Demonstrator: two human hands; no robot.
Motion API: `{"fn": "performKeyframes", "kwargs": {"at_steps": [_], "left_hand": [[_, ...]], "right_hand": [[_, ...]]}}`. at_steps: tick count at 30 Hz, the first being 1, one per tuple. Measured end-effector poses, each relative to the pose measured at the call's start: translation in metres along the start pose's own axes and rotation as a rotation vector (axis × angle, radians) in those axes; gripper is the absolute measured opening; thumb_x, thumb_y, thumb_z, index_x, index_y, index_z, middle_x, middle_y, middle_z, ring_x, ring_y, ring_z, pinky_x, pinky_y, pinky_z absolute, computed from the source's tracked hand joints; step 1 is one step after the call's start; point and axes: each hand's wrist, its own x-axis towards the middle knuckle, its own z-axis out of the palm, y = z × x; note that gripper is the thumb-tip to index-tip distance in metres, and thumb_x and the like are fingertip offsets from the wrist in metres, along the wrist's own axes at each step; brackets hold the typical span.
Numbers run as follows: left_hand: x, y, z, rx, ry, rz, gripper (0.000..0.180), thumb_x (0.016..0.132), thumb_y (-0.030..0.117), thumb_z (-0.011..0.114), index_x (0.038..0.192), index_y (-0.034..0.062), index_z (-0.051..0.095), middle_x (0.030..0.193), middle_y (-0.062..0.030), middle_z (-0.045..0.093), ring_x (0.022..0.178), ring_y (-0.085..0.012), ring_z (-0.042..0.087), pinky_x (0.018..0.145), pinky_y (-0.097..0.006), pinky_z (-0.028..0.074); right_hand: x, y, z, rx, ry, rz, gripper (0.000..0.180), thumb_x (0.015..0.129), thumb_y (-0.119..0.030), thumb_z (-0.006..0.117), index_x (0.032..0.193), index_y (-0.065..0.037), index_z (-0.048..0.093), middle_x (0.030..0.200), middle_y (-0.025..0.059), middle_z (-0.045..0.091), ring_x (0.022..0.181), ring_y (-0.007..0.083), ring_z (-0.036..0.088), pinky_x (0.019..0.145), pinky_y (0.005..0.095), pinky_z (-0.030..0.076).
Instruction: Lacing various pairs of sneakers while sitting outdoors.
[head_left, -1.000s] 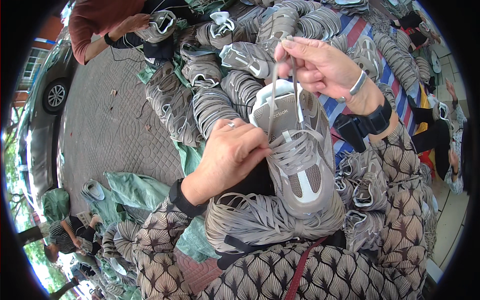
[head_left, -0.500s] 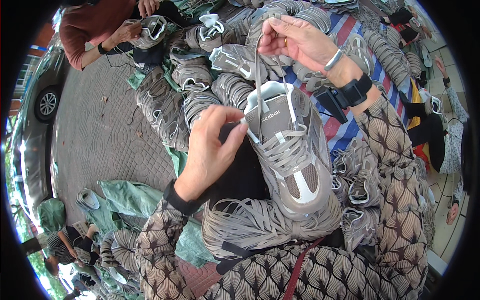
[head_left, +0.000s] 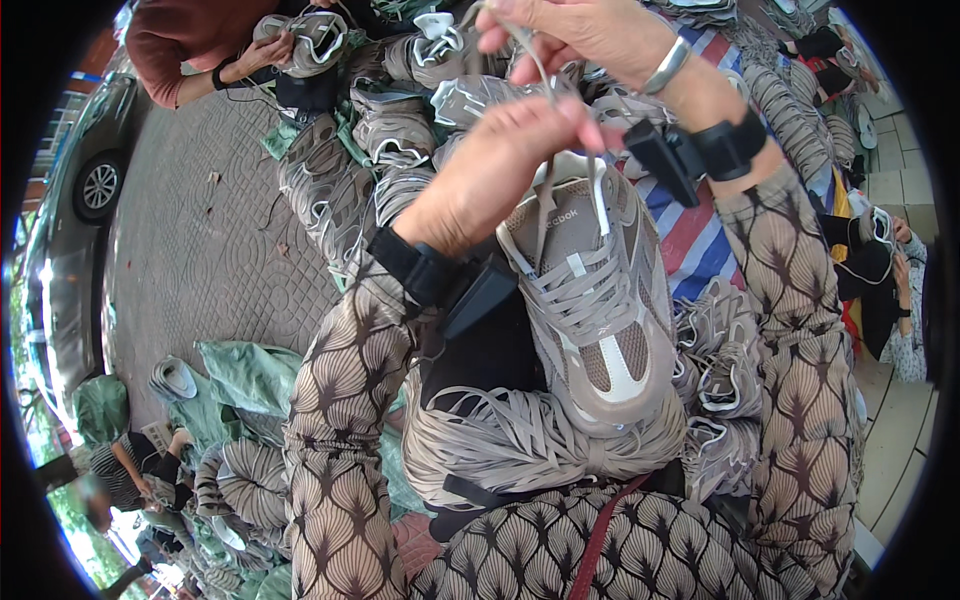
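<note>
A grey-beige sneaker [head_left: 609, 350] with white trim rests toe toward me on my lap, its front over a thick bundle of flat grey laces [head_left: 500, 440]. Its shoelace [head_left: 545, 205] is threaded through the lower eyelets, and loose ends rise from the collar. Above the heel, my right hand [head_left: 590, 40] pinches one lace end, pulled up near the top edge of the view. My left hand [head_left: 500, 165] is just below it, over the shoe opening, fingertips closed on the lace and slightly blurred.
Rows of similar sneakers [head_left: 325, 195] lie ahead on a striped sheet [head_left: 690, 250]. More shoes [head_left: 722, 375] sit by my right arm. A co-worker [head_left: 190, 45] at far left handles another shoe. Green sacks [head_left: 250, 375] lie on the paving; a parked car [head_left: 75, 220] stands left.
My left hand has moved up and right from beside the shoe's collar to the lace above it. My right hand has risen slightly with the lace. The shoe has hardly moved.
</note>
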Motion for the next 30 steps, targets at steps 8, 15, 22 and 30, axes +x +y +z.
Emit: {"fn": "performKeyframes", "kwargs": {"at_steps": [8, 15, 22, 30], "left_hand": [[-0.011, 0.05, -0.014, -0.437, 0.153, 0.223, 0.041, 0.101, 0.032, 0.031, 0.095, 0.0033, 0.06, 0.101, -0.015, 0.065, 0.097, -0.0207, 0.059, 0.091, -0.034, 0.043], [-0.026, 0.082, 0.01, 0.007, 0.192, 0.28, 0.034, 0.099, 0.031, 0.04, 0.101, 0.002, 0.058, 0.093, -0.0051, 0.06, 0.094, -0.0178, 0.058, 0.095, -0.035, 0.043], [-0.159, 0.062, -0.066, -0.701, 0.661, 0.118, 0.034, 0.095, 0.013, 0.048, 0.125, -0.003, 0.047, 0.069, 0.0041, 0.033, 0.062, -0.0073, 0.035, 0.065, -0.023, 0.038], [-0.325, -0.01, -0.072, -0.769, 1.148, 0.088, 0.036, 0.097, 0.011, 0.044, 0.131, 0.0019, 0.041, 0.08, 0.0017, 0.05, 0.058, -0.0054, 0.037, 0.057, -0.02, 0.038]], "right_hand": [[-0.088, -0.03, 0.031, -0.321, -0.182, 0.335, 0.022, 0.094, -0.02, 0.049, 0.099, -0.003, 0.062, 0.088, 0.0038, 0.064, 0.079, 0.0095, 0.063, 0.072, 0.0235, 0.049], [-0.131, 0.001, 0.035, 0.438, -0.059, -0.173, 0.018, 0.094, -0.018, 0.051, 0.095, -0.001, 0.058, 0.077, 0.0019, 0.055, 0.075, 0.0125, 0.057, 0.081, 0.0332, 0.05], [-0.266, -0.006, -0.138, 0.911, 0.586, -0.341, 0.011, 0.095, -0.005, 0.046, 0.1, 0.003, 0.05, 0.068, -0.0005, 0.036, 0.064, 0.0115, 0.041, 0.079, 0.0325, 0.041], [-0.345, 0.065, -0.131, 0.474, 1.101, 0.101, 0.033, 0.098, -0.015, 0.044, 0.127, 0.001, 0.046, 0.067, -0.0049, 0.038, 0.048, 0.0024, 0.028, 0.04, 0.0178, 0.022]]}}
